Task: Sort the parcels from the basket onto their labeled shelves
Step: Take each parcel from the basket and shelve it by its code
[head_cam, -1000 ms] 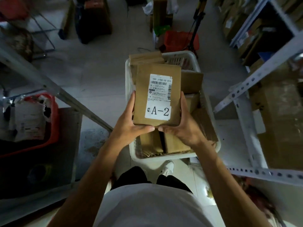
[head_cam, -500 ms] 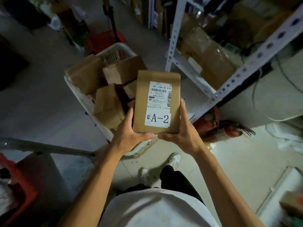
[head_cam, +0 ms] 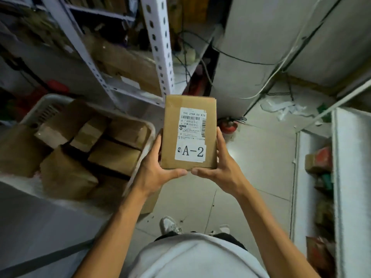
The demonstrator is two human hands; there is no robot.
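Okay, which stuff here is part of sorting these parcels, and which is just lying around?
Part of the job:
A-2 parcel, held by left hand and right hand
white basket with brown parcels
metal shelving

Lying about:
fire extinguisher
loose cables
crumpled plastic

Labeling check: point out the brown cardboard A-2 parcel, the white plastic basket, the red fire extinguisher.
Brown cardboard A-2 parcel (head_cam: pixel 172 125): head view, bare front face.
White plastic basket (head_cam: pixel 151 128): head view, right rim.
Red fire extinguisher (head_cam: pixel 228 126): head view, body.
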